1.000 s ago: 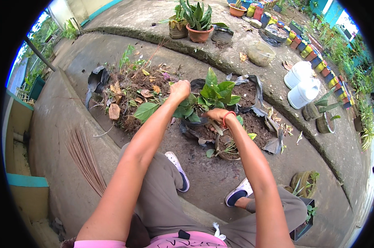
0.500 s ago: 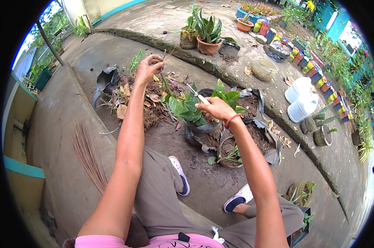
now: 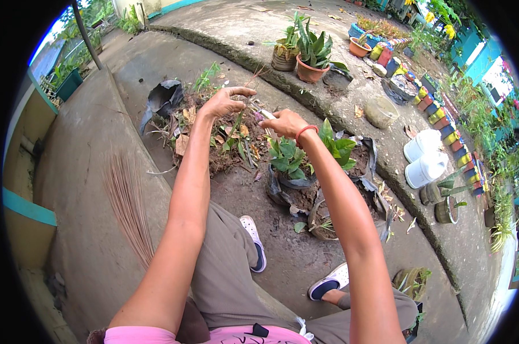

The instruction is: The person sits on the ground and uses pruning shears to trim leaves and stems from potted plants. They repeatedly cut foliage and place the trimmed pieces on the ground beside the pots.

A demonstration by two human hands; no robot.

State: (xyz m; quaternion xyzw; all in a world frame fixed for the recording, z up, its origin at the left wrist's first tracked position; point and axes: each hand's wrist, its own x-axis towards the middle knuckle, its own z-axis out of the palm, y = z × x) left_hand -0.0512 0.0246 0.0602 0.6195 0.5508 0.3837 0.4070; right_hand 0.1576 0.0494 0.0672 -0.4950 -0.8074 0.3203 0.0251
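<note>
My left hand [image 3: 228, 102] is over the heap of soil and dry leaves [image 3: 216, 155], its index finger stretched out and its thumb apart, with nothing visible between them. Just past its fingertips show thin reddish twigs [image 3: 258, 74]. My right hand [image 3: 288, 124], with a red band at the wrist, is closed around a white-handled tool [image 3: 267, 114]. The tool's working end is hard to make out. Below the right hand, a broad-leaved green plant [image 3: 288, 157] grows in a torn black plastic pot [image 3: 278, 192]. Another leafy plant [image 3: 341, 150] is partly behind my right forearm.
A stick broom [image 3: 128, 200] lies on the ledge to my left. A torn black pot [image 3: 163, 100] rests beside the heap. Beyond the raised concrete edge stand potted snake plants [image 3: 314, 49], white jugs [image 3: 425, 166] and a row of painted blocks [image 3: 440, 114].
My view has shifted, moving the scene rightward and slightly down. My left fingers have spread from a pinch on a thin stem. My right hand has moved up and left, closer to the left one.
</note>
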